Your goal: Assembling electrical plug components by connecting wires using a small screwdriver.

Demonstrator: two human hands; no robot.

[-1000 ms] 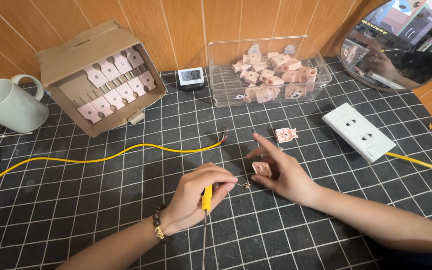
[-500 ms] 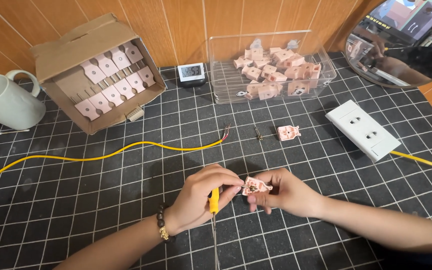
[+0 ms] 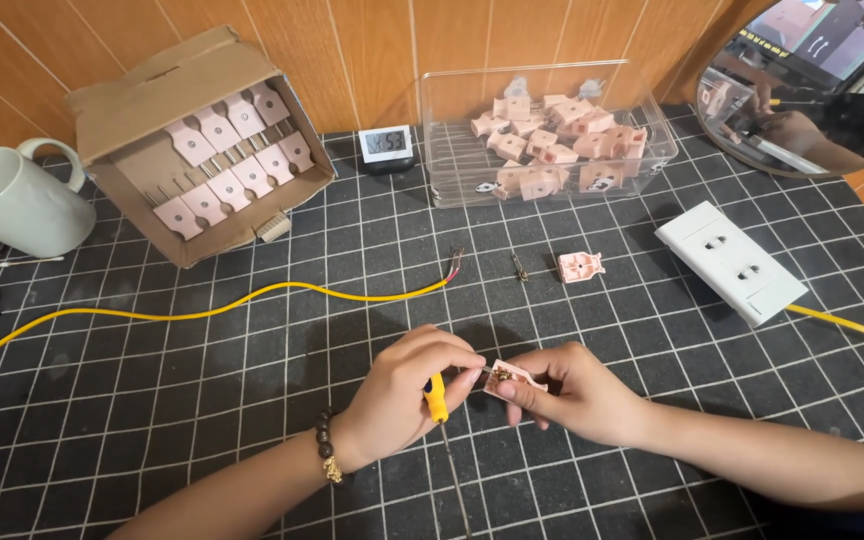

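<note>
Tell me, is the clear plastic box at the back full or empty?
Partly full. The clear plastic box holds a loose pile of pink plug parts, mostly toward its right side.

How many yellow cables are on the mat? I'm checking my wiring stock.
2. One yellow cable snakes from the left edge to its stripped end at mid-mat. The other runs from the white socket strip off the right edge. Whether they join out of view cannot be told.
</note>
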